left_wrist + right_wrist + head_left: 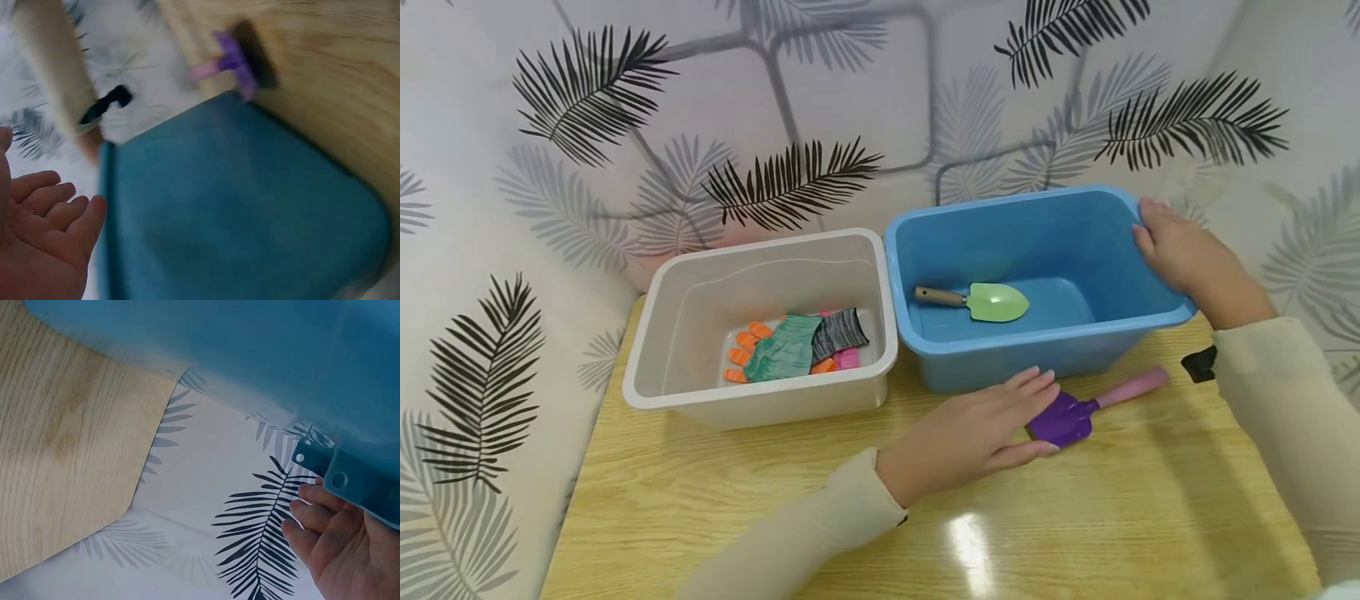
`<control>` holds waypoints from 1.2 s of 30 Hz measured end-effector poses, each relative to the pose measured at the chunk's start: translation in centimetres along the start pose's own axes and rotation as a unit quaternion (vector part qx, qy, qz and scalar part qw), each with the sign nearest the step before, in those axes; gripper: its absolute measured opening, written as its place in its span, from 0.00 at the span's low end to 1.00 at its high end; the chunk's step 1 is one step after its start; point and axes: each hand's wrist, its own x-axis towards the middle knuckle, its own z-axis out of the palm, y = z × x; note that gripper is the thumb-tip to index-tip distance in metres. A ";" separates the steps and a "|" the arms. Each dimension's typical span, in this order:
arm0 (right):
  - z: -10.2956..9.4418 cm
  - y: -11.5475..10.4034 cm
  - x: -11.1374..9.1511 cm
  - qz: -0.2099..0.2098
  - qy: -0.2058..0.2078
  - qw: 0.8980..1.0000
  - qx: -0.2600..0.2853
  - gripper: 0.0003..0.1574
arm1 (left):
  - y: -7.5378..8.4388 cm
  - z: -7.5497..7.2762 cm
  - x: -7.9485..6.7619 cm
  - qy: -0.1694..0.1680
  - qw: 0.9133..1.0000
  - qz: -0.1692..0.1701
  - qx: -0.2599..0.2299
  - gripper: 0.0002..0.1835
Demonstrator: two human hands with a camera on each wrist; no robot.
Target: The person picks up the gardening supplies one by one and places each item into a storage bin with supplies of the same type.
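My right hand (1187, 254) grips the right-hand rim of a blue plastic bin (1000, 348). In the right wrist view its fingers (312, 519) lie under the bin's rim. A small trowel with a light green blade (997, 302) and a wooden handle lies inside the bin. My left hand (970, 429) is held out in front of the bin, fingers straight, holding nothing. Just beyond its fingertips is a purple toy shovel (1063, 419) with a pink handle, partly hidden by that hand in the head view.
Left of the blue bin stands a whitish bin (760, 402) with green, orange and pink knitted gloves (786, 346) inside. Both bins are on a wooden table (685, 508). Behind it hangs a leaf-patterned cloth (865, 100).
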 end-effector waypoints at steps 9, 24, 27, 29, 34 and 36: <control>-0.2 0.0 -0.2 0.003 0.003 1.000 0.007 0.38 | -2.0 6.6 3.7 -0.085 0.991 -0.089 -0.056 0.33; -0.1 -0.2 -0.1 0.014 0.000 1.000 0.016 0.38 | -0.4 11.6 9.7 -0.122 0.982 -0.142 0.022 0.33; -0.1 -0.1 -0.2 0.017 0.001 1.000 0.016 0.38 | -0.4 12.2 10.0 -0.123 0.978 -0.165 0.024 0.32; -0.1 0.0 -0.2 0.017 0.001 1.000 0.016 0.38 | -0.5 12.6 10.1 -0.132 0.975 -0.177 0.033 0.31; -0.1 0.1 -0.3 0.012 0.003 1.000 0.018 0.38 | -0.6 13.9 10.3 -0.136 0.972 -0.170 0.087 0.29; -0.1 0.2 -0.3 0.010 0.006 1.000 0.021 0.38 | -0.6 14.4 10.2 -0.125 0.973 -0.156 0.112 0.27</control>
